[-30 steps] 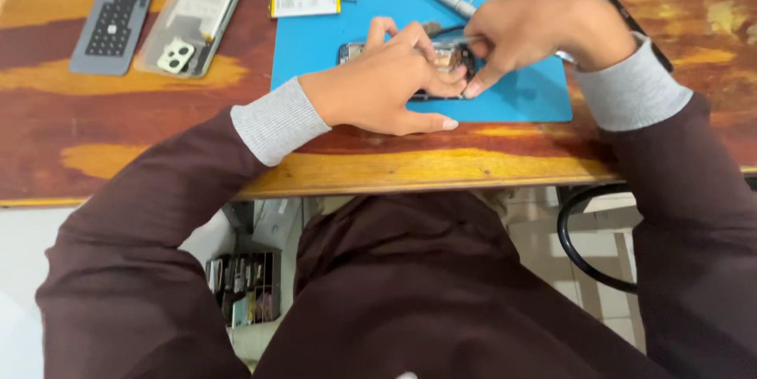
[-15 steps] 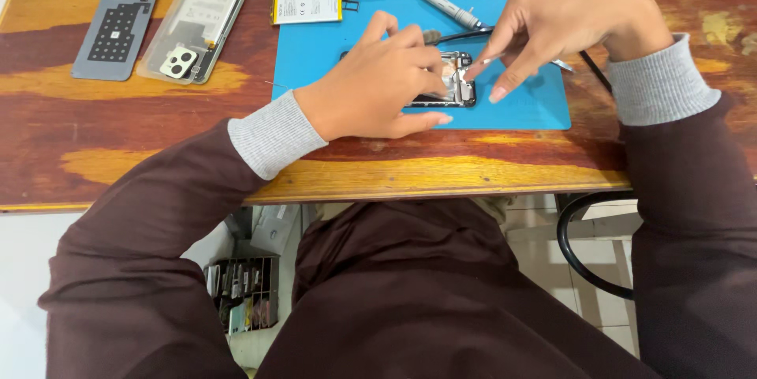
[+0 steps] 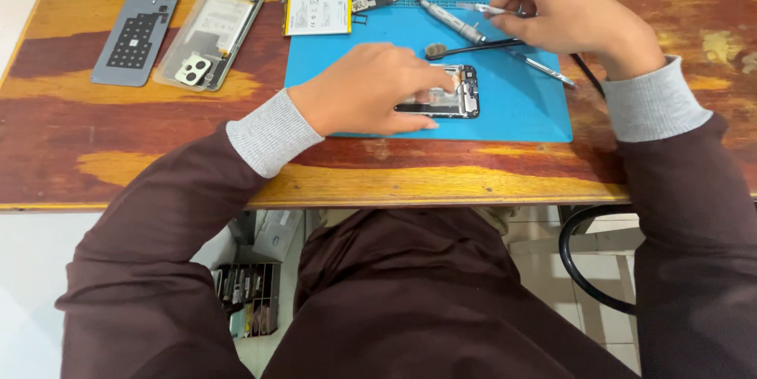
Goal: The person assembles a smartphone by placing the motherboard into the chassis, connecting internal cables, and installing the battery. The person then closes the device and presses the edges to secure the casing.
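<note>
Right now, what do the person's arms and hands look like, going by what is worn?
Both arms wear dark maroon-brown long sleeves that end in light grey ribbed cuffs at the wrists. The left hand and right hand are bare: no gloves, rings, watch or straps show. No markings show on the sleeves.

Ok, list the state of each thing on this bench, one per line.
Opened phone: flat on the blue mat, insides exposed, left hand pressing it.
Right hand: pinching tweezers.
Battery: out, on the mat.
Clear case: lying empty.
Grey back cover: detached.
Brush: lying loose.
</note>
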